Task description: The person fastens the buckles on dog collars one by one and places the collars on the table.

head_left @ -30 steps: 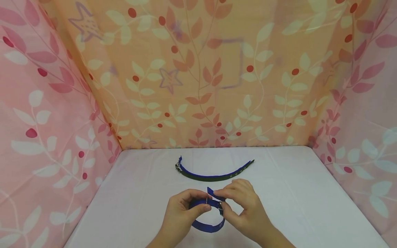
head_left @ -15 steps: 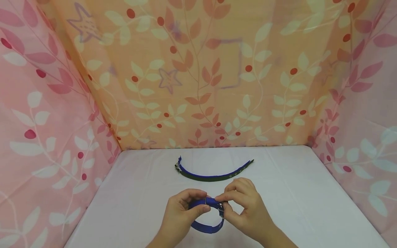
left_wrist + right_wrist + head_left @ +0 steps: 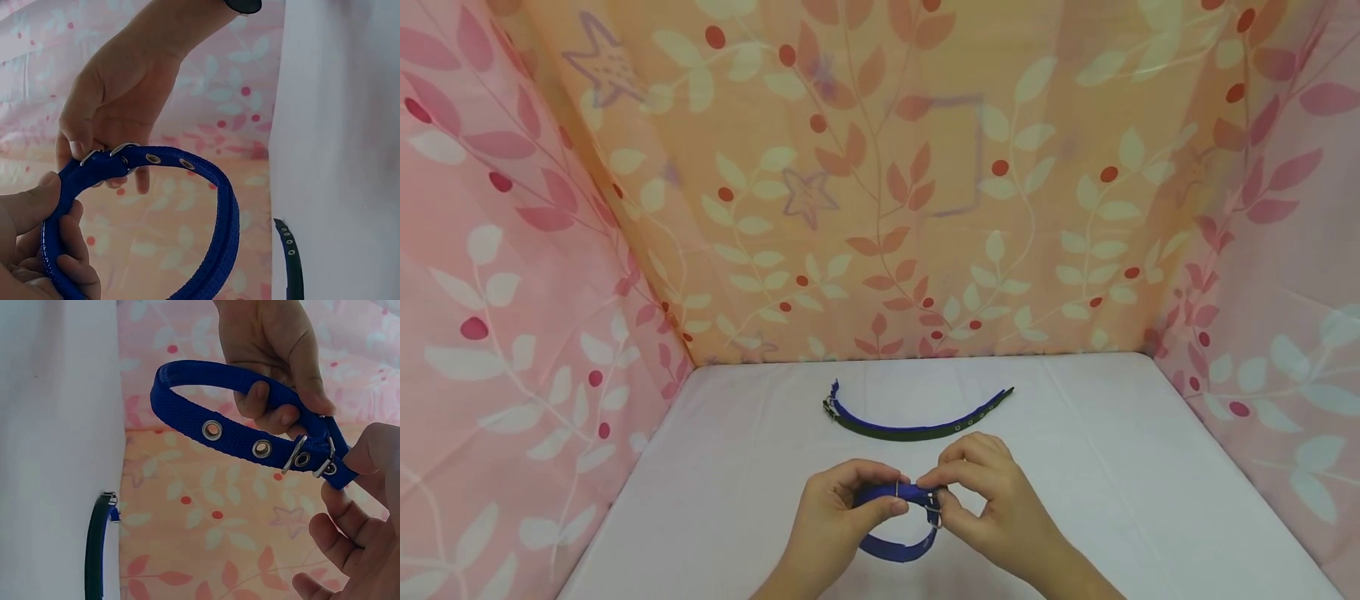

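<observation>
A blue webbing collar (image 3: 897, 550) is bent into a ring above the white table, between the two hands. My left hand (image 3: 844, 510) grips its band on the left, with the thumb on one face and the fingers on the other. My right hand (image 3: 992, 500) pinches the band beside the metal buckle (image 3: 325, 464). Thumb and forefinger close on it there, while the other fingers stay loosely bent in the right wrist view. Next to the buckle sits a metal ring (image 3: 295, 455), and metal eyelets (image 3: 212, 430) run along the strap.
Beyond the hands, a second collar (image 3: 898, 433), dark green outside and blue inside, lies in an open curve on the white table (image 3: 715, 500). Leaf-patterned cloth walls (image 3: 880, 250) enclose the table at the back and both sides.
One second ago the blue strap's end stuck up between the hands; it now lies down along the band. Both hands stay almost in place. The second collar lies as before.
</observation>
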The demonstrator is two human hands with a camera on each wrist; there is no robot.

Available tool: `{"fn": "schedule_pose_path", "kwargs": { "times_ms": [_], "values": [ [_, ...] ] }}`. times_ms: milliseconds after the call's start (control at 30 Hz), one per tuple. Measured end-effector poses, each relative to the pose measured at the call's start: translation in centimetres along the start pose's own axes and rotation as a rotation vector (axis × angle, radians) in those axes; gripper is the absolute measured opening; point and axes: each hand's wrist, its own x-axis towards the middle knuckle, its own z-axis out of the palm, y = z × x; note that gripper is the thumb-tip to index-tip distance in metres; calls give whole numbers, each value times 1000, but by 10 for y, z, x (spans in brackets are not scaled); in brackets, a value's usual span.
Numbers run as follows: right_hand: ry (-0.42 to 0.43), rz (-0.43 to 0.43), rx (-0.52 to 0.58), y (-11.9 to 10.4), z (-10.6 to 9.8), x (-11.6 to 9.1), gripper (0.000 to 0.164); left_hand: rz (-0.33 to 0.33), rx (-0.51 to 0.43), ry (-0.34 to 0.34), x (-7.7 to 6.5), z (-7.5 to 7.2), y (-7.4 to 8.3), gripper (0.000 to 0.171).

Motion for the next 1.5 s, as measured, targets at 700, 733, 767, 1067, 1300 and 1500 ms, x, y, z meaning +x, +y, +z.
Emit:
{"fn": "schedule_pose_path", "kwargs": {
  "times_ms": [700,733,767,1067,1300,1500],
  "values": [
    [14,-101,-116,2,1,0,39,93,-14,-44,0,-4,-7,23],
    [16,-112,-124,3,2,0,39,82,-12,-43,0,-4,-7,23],
    [15,-123,-128,3,2,-1,40,69,-13,-45,0,-4,-7,24],
    [-16,-164,-68,6,3,-3,40,-8,30,-49,-2,-2,-4,25],
    [-42,-54,4,7,2,-4,41,-26,22,-70,-2,-1,-4,24],
    [-66,7,68,5,3,-3,38,-26,21,-80,-1,-1,-3,26]
  ]
}}
